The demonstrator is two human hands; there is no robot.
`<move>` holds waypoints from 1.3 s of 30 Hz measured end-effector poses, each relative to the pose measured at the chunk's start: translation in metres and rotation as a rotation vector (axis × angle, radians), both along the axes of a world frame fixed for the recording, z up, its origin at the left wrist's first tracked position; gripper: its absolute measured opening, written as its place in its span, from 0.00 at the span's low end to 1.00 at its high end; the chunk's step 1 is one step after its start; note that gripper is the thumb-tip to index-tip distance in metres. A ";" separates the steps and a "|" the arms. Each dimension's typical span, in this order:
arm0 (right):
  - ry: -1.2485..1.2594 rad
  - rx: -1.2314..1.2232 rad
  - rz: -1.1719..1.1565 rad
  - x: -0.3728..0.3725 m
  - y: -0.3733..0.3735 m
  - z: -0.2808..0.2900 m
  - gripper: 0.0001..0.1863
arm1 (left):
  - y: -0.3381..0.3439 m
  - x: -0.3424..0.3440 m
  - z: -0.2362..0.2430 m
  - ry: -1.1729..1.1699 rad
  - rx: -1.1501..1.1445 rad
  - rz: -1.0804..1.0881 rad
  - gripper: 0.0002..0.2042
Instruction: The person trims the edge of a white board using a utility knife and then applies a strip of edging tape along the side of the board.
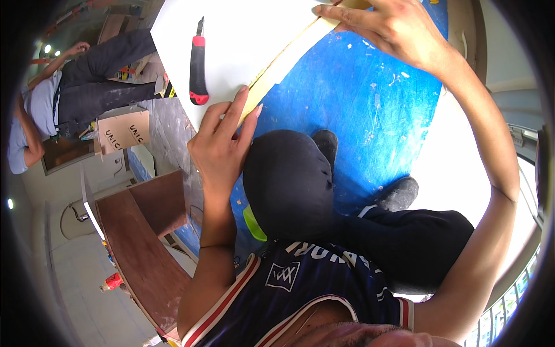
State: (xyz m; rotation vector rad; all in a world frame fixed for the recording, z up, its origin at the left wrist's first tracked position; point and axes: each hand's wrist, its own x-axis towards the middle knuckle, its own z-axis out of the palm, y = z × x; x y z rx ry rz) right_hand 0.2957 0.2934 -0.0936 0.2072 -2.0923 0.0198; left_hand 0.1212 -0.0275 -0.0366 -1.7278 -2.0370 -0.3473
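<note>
A white panel [248, 34] lies at the top of the view. Along its slanted near edge runs a pale yellow strip [283, 68] that looks like masking tape. My left hand [222, 136] pinches the strip's lower end at the panel edge, with thumb and fingers on either side. Farther up, my right hand [387, 29] grips the strip near its upper end, fingertips at the edge. The top of that hand's hold is cut off by the frame. On the panel rests a black and red utility knife [198, 69], blade out and pointing away from me.
Below the panel spreads a scuffed blue surface [347, 115], with my knee and shoes over it. Brown wooden boards [144, 231] stand at the left, beside a cardboard box [122, 130]. Another person [75, 87] in dark trousers is at the far left.
</note>
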 end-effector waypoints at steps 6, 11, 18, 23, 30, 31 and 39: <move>0.004 -0.074 0.031 -0.005 -0.001 -0.010 0.12 | -0.003 0.000 -0.007 0.049 0.067 0.025 0.22; -0.012 -0.014 -0.009 -0.009 -0.009 -0.006 0.11 | 0.001 0.002 -0.011 0.049 0.092 0.017 0.21; 0.012 0.219 -0.061 -0.017 -0.014 0.003 0.10 | -0.005 0.000 -0.009 0.066 0.059 0.006 0.21; 0.134 0.302 -0.022 -0.027 -0.021 -0.009 0.14 | 0.000 -0.003 -0.011 0.061 0.081 -0.015 0.22; 0.059 0.284 -0.004 -0.022 -0.015 -0.013 0.14 | 0.001 0.004 -0.012 0.036 0.100 0.026 0.22; 0.046 0.265 -0.004 -0.021 -0.015 -0.013 0.14 | 0.000 0.004 -0.014 0.031 0.100 0.031 0.22; 0.011 0.169 0.021 -0.021 -0.011 -0.015 0.15 | 0.001 0.002 -0.009 0.103 0.078 0.031 0.22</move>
